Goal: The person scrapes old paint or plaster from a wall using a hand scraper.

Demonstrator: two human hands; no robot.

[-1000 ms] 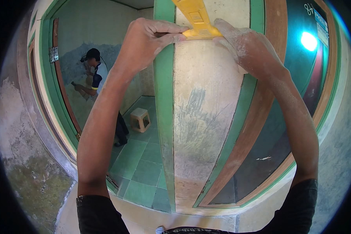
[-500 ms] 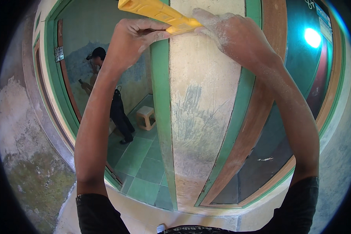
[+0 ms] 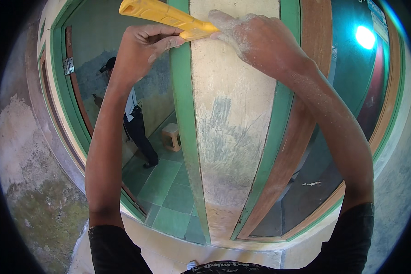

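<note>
Both of my hands are raised to a narrow cream wall strip (image 3: 235, 77), holding a yellow plastic tool with a long, hollow-ended handle (image 3: 162, 14). My left hand (image 3: 144, 48) pinches the lower edge of the tool between thumb and fingers, beside a green frame post. My right hand (image 3: 260, 39), dusted with pale powder, is closed on the tool's right end against the wall. The right fingers cover that end, so the kind of tool cannot be made out. Below my hands, the wall has a rough grey scraped patch (image 3: 221, 130).
Through the green-framed doorway on the left, another person (image 3: 137, 128) stands on green floor tiles (image 3: 169, 201) near a small stool (image 3: 171, 137). To the right is a brown wooden frame (image 3: 301, 137) around dark glass with a bright light reflection (image 3: 365, 37). Stained walls flank both sides.
My hands and the yellow tool have shifted left in the view, and the wall strip appears slightly farther left too. Both hands keep their hold. The person in the doorway has changed posture.
</note>
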